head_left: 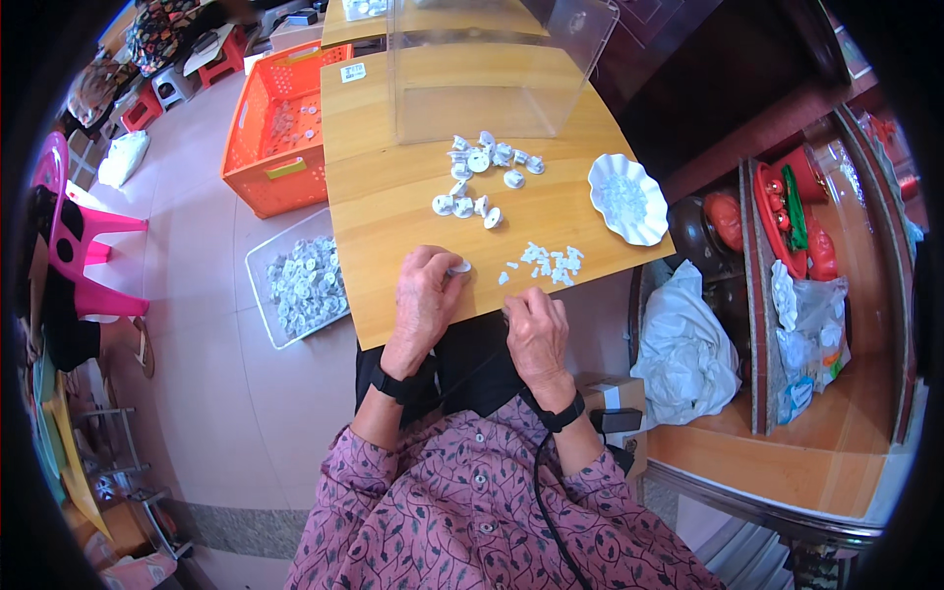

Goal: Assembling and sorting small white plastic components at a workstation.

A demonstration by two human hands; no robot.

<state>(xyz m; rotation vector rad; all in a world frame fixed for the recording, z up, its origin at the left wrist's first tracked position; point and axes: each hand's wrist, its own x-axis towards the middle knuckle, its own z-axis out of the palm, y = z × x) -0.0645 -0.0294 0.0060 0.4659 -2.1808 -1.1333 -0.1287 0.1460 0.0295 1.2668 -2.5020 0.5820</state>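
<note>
My left hand [425, 300] is over the near edge of the wooden table, its fingers closed on a small white round plastic piece [460, 267]. Close by, my right hand [537, 339] is curled at the table's front edge, thumb and fingers pinched together; what they hold, if anything, is too small to make out. Just beyond it lies a loose pile of tiny white plastic parts [553, 263]. Farther back, several white round plastic fittings [478, 160] are grouped on the wood. A white scalloped dish [661, 218] with small translucent pieces stands to the right.
A clear plastic bin [472, 113] stands at the table's [359, 197] back. On the floor to the left are an orange crate [258, 192] and a clear tub [261, 285] full of similar fittings. Shelves [752, 295] and a white bag [685, 339] are at the right.
</note>
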